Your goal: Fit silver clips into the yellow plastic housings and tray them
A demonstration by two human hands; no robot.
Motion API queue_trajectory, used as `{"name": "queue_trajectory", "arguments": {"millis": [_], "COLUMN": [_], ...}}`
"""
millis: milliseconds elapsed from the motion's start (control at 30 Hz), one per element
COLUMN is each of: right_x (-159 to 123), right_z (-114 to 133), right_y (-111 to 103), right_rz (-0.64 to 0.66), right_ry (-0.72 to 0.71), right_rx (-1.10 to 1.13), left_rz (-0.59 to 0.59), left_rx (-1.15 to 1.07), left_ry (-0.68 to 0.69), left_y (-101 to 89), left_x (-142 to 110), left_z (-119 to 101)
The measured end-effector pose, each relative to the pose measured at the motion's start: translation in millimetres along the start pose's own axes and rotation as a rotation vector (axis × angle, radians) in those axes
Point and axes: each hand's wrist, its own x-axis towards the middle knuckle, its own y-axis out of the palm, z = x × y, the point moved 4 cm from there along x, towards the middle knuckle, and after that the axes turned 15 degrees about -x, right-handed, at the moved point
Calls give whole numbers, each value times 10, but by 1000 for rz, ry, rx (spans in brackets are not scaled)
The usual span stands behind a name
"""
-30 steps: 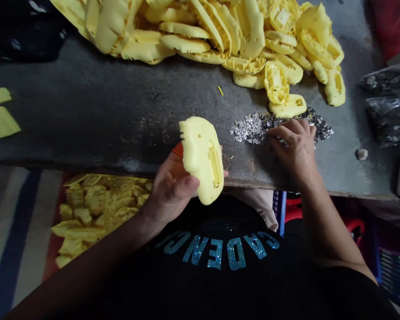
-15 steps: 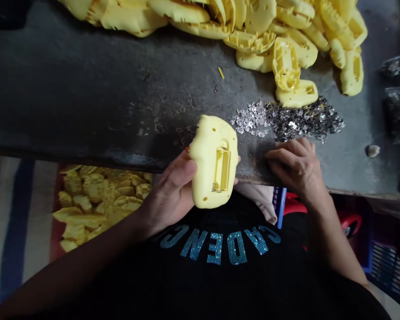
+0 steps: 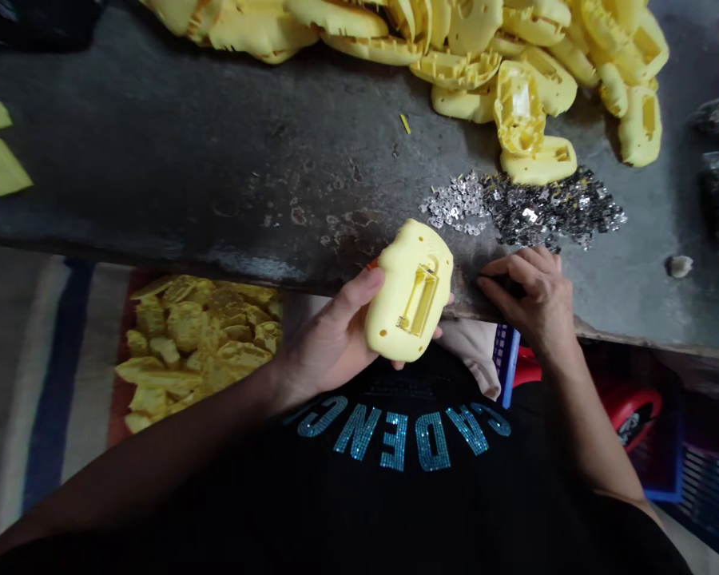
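1. One yellow shell sits mid-frame, just right of centre, over the table's near edge. Left hand has a firm grip on it, thumb along the left side, fingers wrapped underneath.
2. Biggest change: a second ago the right hand had its fingers in the pile of small metal pieces. Now it's just below that pile, right of centre, at the edge of the table. Fingers are curled in, thumb close to the index. Can't tell if anything's pinched in there, sorry.
3. Shell's been turned too. Earlier it stood more on its side; now the slotted face is tipped up to the camera, and a little coil seems to show at the slot's lower end.
4. My read: picking at the pile is done for the moment and attention is on that slot. Hands are still apart though, so nothing's going in right now.
5. Heap of other yellow shells, upper middle to upper right, looks untouched.
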Motion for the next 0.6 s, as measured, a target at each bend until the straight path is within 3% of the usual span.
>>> {"name": "queue_trajectory", "arguments": {"millis": [100, 233, 467, 600], "right_x": [-7, -36, 57, 167], "right_z": [-10, -25, 261, 429], "right_y": [-18, -41, -438, -597], "right_rz": [-43, -4, -92, -18], "right_ry": [-35, -29, -71, -177], "right_rx": [-85, -45, 461, 513], "left_rz": [-4, 2, 42, 83], "left_rx": [7, -11, -10, -52], "left_ry": [5, -14, -115, -106], "left_y": [1, -9, 43, 60], "left_x": [-8, -5, 12, 14], "left_z": [18, 50, 122, 152]}}
